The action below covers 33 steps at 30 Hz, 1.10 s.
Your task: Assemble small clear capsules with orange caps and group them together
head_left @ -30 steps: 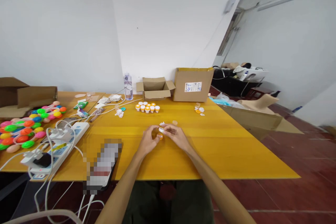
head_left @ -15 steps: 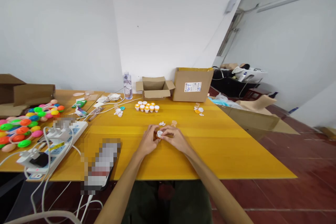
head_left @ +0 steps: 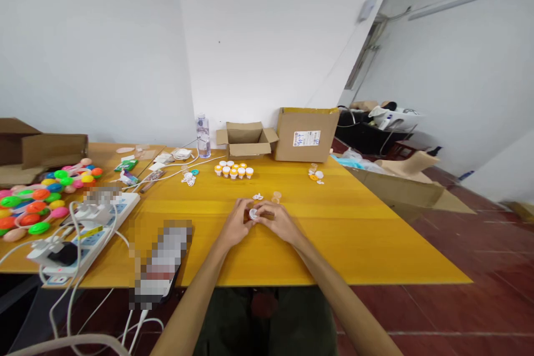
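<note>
White and small, the cap (head_left: 253, 214) sat in the head view over the table (head_left: 334, 245), pinched narrowly between the fingertips of the person's left hand (head_left: 237, 226) and right hand (head_left: 280, 222). Near the clear cup (head_left: 276, 197), it looked like light, stiff plastic, probably a little slippery, and best gripped by its rim from opposite sides.
</note>
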### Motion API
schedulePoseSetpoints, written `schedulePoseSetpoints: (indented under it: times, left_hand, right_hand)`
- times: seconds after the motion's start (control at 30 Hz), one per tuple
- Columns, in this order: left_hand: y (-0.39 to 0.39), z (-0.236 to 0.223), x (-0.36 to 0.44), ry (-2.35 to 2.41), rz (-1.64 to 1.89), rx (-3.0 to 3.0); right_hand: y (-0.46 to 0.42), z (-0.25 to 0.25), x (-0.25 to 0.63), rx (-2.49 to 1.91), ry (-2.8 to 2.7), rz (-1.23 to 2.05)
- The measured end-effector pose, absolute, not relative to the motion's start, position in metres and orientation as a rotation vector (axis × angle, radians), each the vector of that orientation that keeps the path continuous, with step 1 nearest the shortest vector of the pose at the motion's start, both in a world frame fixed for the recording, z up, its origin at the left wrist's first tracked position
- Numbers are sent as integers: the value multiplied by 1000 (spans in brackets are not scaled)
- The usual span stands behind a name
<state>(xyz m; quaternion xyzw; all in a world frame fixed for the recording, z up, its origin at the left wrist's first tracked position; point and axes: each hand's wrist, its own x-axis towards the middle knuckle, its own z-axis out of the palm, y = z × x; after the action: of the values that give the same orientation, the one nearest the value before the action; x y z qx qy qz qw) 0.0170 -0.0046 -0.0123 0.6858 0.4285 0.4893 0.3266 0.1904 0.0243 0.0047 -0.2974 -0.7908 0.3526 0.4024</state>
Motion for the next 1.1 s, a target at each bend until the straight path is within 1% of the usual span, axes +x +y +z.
schedulePoseSetpoints:
  times: [0.2,0.57,1.1]
  left_hand:
    - [-3,-15,17,1105,1272,1782]
    - [-4,-15,16,1084,1271,1765]
    - [-5,-12,16,1063,1258,1775]
  right_hand:
    - [26,1,190,-756,-1964,955]
    - [27,3,190,-798,-1991,912]
    - [27,7,192,-703,-2121,813]
